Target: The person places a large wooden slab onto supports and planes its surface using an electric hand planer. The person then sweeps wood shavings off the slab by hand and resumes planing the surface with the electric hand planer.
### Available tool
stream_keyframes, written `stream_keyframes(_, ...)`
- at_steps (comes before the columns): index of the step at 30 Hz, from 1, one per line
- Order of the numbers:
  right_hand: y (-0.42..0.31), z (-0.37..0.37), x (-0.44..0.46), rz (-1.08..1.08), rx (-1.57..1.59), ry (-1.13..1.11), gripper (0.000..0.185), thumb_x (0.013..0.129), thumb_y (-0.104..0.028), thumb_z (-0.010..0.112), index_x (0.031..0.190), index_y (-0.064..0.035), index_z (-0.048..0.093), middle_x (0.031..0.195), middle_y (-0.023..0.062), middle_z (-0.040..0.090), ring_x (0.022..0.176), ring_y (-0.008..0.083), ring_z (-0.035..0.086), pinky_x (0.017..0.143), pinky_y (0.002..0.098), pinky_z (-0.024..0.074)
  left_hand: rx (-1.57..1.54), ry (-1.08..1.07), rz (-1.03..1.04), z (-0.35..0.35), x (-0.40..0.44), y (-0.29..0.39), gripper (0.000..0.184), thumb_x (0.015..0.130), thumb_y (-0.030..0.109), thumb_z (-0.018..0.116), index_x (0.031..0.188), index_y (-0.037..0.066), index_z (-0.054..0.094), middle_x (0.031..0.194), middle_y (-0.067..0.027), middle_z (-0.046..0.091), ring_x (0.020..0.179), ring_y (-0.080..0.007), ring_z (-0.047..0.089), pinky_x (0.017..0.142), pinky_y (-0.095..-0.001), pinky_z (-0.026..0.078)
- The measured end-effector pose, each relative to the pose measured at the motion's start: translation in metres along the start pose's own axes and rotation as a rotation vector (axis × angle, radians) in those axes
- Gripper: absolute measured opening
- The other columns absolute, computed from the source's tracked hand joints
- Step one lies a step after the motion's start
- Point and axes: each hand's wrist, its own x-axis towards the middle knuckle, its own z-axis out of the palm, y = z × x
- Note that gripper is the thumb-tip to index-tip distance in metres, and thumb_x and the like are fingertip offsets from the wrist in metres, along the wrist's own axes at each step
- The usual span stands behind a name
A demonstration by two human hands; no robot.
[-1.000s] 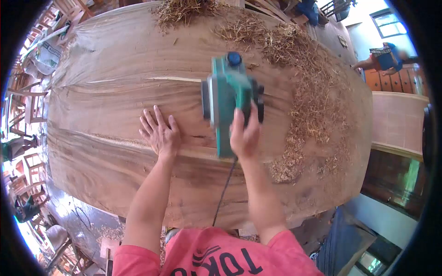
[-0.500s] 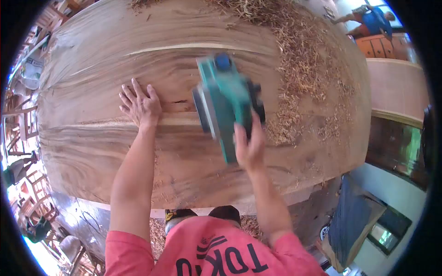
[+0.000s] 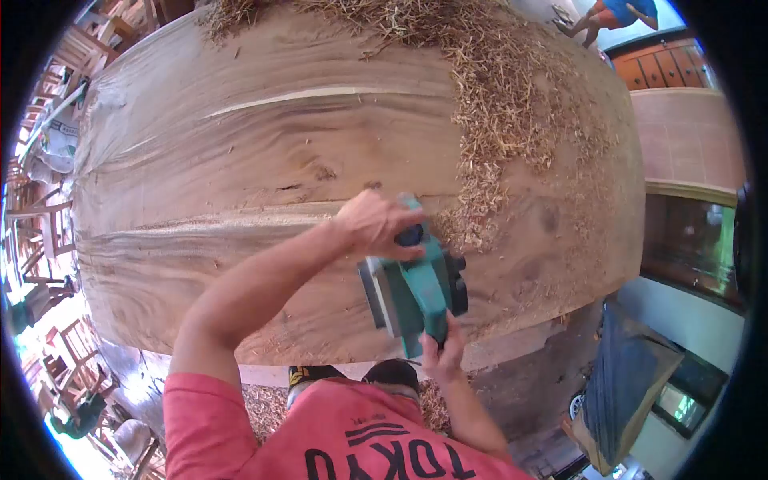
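A green electric hand planer (image 3: 424, 284) is over the near right part of a large wooden slab (image 3: 240, 168). Its rear handle is in my right hand (image 3: 444, 352), the fingers wrapped round it. Curled over the dark blue front knob is my left hand (image 3: 376, 226). The planer looks slightly tilted, and I cannot tell whether its sole touches the wood. A small dark crack and a knot show in the slab just beyond my left hand.
Curly wood shavings (image 3: 500, 120) lie thick along the slab's far and right side. Wooden chairs (image 3: 48, 216) stand at the left. A dark cover (image 3: 616, 392) drapes something at the lower right. Another person (image 3: 612, 16) is at the far upper right.
My left hand has lifted off the slab and moved right onto the planer's front knob. The planer, in my right hand, has come nearer to my body.
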Motion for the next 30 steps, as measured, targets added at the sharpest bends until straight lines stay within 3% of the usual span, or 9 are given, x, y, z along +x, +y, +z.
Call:
stream_keyframes(1, -0.003, 0.007, 0.022, -0.041, 0.02, 0.018, 0.056, 0.092, -0.022, 0.066, 0.138, 0.0039, 0.049, 0.09, 0.0212, 0.069, 0.078, 0.0379, 0.071, 0.068, 0.0425, 0.0553, 0.057, 0.069, -0.044, -0.001, 0.007, -0.008, 0.043, 0.085, 0.053, 0.07, 0.094, 0.012, 0.062, 0.082, -0.0125, 0.07, 0.078, -0.0367, 0.07, 0.064, -0.0471, 0.055)
stream_keyframes(4, -0.033, 0.023, 0.097, -0.125, -0.026, 0.045, 0.048, 0.097, -0.02, 0.058, 0.139, 0.002, 0.048, 0.077, 0.0055, 0.061, 0.066, 0.0136, 0.059, 0.06, 0.0304, 0.0495, 0.002, 0.284, -0.266, -0.02, 0.031, -0.038, 0.044, 0.085, 0.055, 0.07, 0.097, 0.013, 0.065, 0.083, -0.0138, 0.071, 0.078, -0.0373, 0.069, 0.065, -0.0471, 0.054)
stream_keyframes(6, -0.043, 0.041, 0.148, -0.145, 0.025, 0.066, 0.044, 0.099, -0.019, 0.058, 0.137, 0.0014, 0.05, 0.077, 0.0053, 0.062, 0.064, 0.0132, 0.059, 0.059, 0.0305, 0.0495, -0.005, 0.457, -0.389, -0.038, 0.045, -0.058, 0.048, 0.086, 0.055, 0.068, 0.109, 0.013, 0.066, 0.087, -0.0172, 0.072, 0.08, -0.0386, 0.07, 0.069, -0.047, 0.056)
stream_keyframes(9, -0.073, 0.057, 0.213, -0.106, 0.068, 0.059, 0.047, 0.098, -0.023, 0.063, 0.136, 0.0021, 0.051, 0.097, 0.025, 0.07, 0.088, 0.0426, 0.072, 0.074, 0.0451, 0.0568, -0.307, 0.747, -0.548, -0.067, 0.046, -0.095, 0.058, 0.09, 0.055, 0.063, 0.129, 0.013, 0.062, 0.104, -0.0217, 0.072, 0.097, -0.0391, 0.069, 0.085, -0.0465, 0.054)
stream_keyframes(10, -0.076, 0.064, 0.231, -0.111, 0.08, 0.06, 0.046, 0.098, -0.024, 0.063, 0.135, 0.0014, 0.052, 0.097, 0.025, 0.071, 0.088, 0.0432, 0.072, 0.074, 0.0454, 0.0568, -0.461, 0.843, -0.596, -0.072, 0.035, -0.108, 0.061, 0.092, 0.056, 0.061, 0.135, 0.012, 0.06, 0.111, -0.0232, 0.071, 0.105, -0.039, 0.067, 0.092, -0.0463, 0.052)
stream_keyframes(12, -0.083, 0.075, 0.269, -0.125, 0.104, 0.077, 0.043, 0.099, -0.024, 0.062, 0.133, 0.0, 0.053, 0.098, 0.0249, 0.071, 0.089, 0.0443, 0.071, 0.074, 0.0459, 0.0568, -0.073, 0.87, -1.018, -0.052, -0.004, -0.147, 0.071, 0.097, 0.058, 0.05, 0.153, 0.014, 0.044, 0.147, -0.0221, 0.053, 0.138, -0.0372, 0.047, 0.114, -0.0532, 0.034)
stream_keyframes(14, -0.092, 0.084, 0.303, -0.14, 0.099, 0.075, 0.042, 0.099, -0.027, 0.061, 0.132, -0.0009, 0.054, 0.099, 0.0256, 0.071, 0.091, 0.0455, 0.07, 0.075, 0.0475, 0.0565, 0.195, 0.76, -1.249, -0.019, -0.034, -0.167, 0.071, 0.102, 0.058, 0.04, 0.158, 0.015, 0.035, 0.166, -0.0147, 0.028, 0.153, -0.0372, 0.023, 0.121, -0.0631, 0.012)
stream_keyframes(24, -0.143, 0.144, 0.543, -0.274, 0.081, 0.09, 0.055, 0.098, -0.049, 0.054, 0.128, -0.0033, 0.059, 0.106, 0.0258, 0.072, 0.106, 0.0468, 0.066, 0.094, 0.0508, 0.0497, 0.334, 0.742, -1.246, -0.003, -0.034, -0.17, 0.06, 0.107, 0.045, 0.035, 0.16, 0.017, 0.032, 0.168, -0.0101, 0.024, 0.155, -0.0339, 0.018, 0.121, -0.065, 0.011)
stream_keyframes(30, -0.119, 0.135, 0.494, -0.209, 0.109, 0.082, 0.055, 0.1, -0.047, 0.053, 0.134, -0.0032, 0.056, 0.106, 0.0243, 0.072, 0.104, 0.0444, 0.068, 0.094, 0.0482, 0.0499, 0.316, 0.771, -1.236, -0.003, -0.035, -0.173, 0.058, 0.107, 0.042, 0.032, 0.16, 0.017, 0.032, 0.168, -0.0085, 0.025, 0.155, -0.0326, 0.019, 0.12, -0.0645, 0.012)
